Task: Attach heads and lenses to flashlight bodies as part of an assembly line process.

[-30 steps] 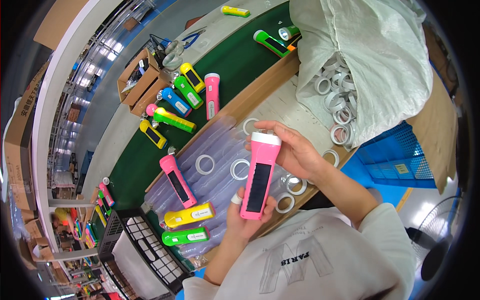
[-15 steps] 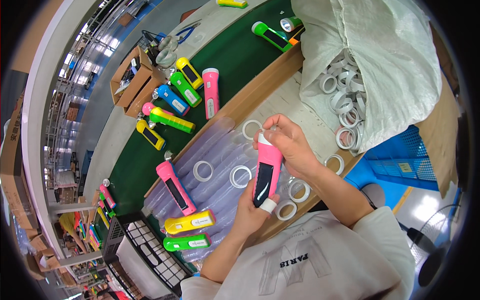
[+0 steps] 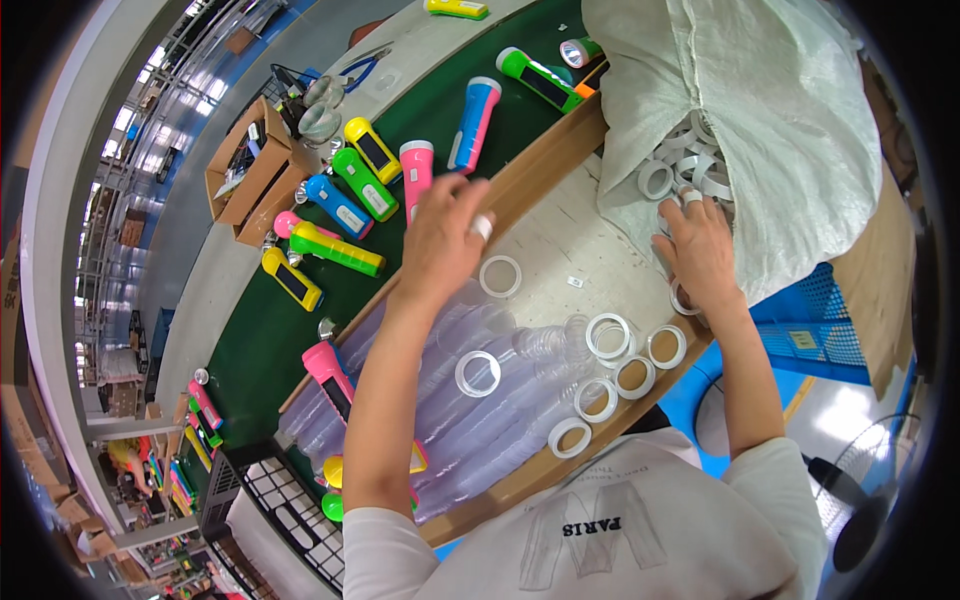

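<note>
My left hand (image 3: 445, 240) hovers over the wooden tray's far rim with fingers apart and nothing in it. It partly covers a pink flashlight (image 3: 416, 165) on the green belt. Just beyond lies a pink-and-blue flashlight (image 3: 474, 125). My right hand (image 3: 702, 255) reaches to the mouth of a pale woven sack (image 3: 790, 150), fingers spread at the white plastic rings (image 3: 700, 165) inside; its fingertips touch or nearly touch them. Loose in the tray lie several more white rings (image 3: 478, 373) and rows of clear round plastic pieces (image 3: 480, 420).
Several coloured flashlights (image 3: 365, 185) rest on the green belt (image 3: 255, 330), near an open cardboard box (image 3: 265, 170). My left forearm partly hides a pink flashlight (image 3: 325, 370) at the tray's left. A black wire basket (image 3: 290, 510) stands lower left, a blue crate (image 3: 840, 320) at right.
The pink flashlight has left my hands, and a pink-and-blue one now lies on the belt. My left hand has moved up and left, my right hand right to the sack.
</note>
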`<action>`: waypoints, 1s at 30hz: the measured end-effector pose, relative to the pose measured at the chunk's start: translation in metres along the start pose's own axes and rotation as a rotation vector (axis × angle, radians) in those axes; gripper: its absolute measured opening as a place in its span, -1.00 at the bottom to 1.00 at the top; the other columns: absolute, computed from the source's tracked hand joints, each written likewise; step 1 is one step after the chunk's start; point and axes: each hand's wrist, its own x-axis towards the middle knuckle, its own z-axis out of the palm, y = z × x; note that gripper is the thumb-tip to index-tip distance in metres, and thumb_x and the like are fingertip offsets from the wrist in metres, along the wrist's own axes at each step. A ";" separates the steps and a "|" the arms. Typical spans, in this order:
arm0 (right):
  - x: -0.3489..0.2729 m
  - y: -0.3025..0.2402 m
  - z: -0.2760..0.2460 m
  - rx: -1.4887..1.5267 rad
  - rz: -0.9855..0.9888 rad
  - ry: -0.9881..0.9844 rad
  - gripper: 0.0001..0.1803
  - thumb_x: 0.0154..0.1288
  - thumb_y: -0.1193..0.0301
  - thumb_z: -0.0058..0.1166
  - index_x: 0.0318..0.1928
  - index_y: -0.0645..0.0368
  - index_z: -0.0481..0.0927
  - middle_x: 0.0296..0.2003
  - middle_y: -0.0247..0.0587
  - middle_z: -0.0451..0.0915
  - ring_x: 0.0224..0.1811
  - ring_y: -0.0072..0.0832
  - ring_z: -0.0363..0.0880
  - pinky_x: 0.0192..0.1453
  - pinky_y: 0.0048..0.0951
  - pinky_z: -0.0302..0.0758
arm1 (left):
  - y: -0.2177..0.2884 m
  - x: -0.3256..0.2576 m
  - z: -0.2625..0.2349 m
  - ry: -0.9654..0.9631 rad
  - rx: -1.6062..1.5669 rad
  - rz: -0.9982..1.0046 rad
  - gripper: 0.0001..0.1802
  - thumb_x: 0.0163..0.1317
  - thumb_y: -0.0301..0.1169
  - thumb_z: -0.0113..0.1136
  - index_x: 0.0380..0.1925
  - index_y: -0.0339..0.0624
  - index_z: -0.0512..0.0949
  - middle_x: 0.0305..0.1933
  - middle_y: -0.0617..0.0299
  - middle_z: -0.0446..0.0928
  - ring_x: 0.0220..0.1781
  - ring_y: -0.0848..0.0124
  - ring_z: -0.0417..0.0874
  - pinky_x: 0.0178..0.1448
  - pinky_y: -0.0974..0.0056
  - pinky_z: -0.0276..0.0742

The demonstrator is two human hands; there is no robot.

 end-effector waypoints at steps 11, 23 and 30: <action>0.022 -0.031 -0.035 0.982 0.136 -0.312 -0.75 0.35 0.30 0.13 -0.17 0.27 0.57 -0.27 -0.21 0.57 -0.22 -0.52 0.56 -0.15 -0.46 0.50 | 0.020 -0.060 0.003 -0.162 0.085 0.013 -0.54 0.06 -0.31 0.30 0.00 -0.14 0.56 0.13 0.06 0.48 0.19 0.16 0.42 0.32 0.09 0.22; 0.039 -0.130 0.008 2.419 0.495 -0.546 -0.65 0.43 0.27 -0.13 -0.44 0.25 0.47 -0.14 0.02 0.57 0.01 0.02 0.60 0.16 -0.14 0.57 | -0.009 -0.077 -0.021 -0.233 0.163 0.192 -0.81 -0.01 -0.48 0.14 -0.36 -0.19 0.65 -0.19 0.22 0.58 0.08 0.21 0.49 0.20 0.15 0.38; 0.038 -0.131 0.040 2.421 0.512 -0.586 -0.60 0.46 0.10 -0.09 -0.38 0.16 0.47 -0.16 -0.01 0.59 -0.11 -0.16 0.63 -0.10 -0.33 0.59 | -0.017 -0.065 -0.034 -0.312 0.196 0.093 -0.73 -0.05 -0.59 0.18 -0.28 -0.21 0.66 -0.18 0.20 0.59 0.00 0.22 0.53 0.02 0.23 0.52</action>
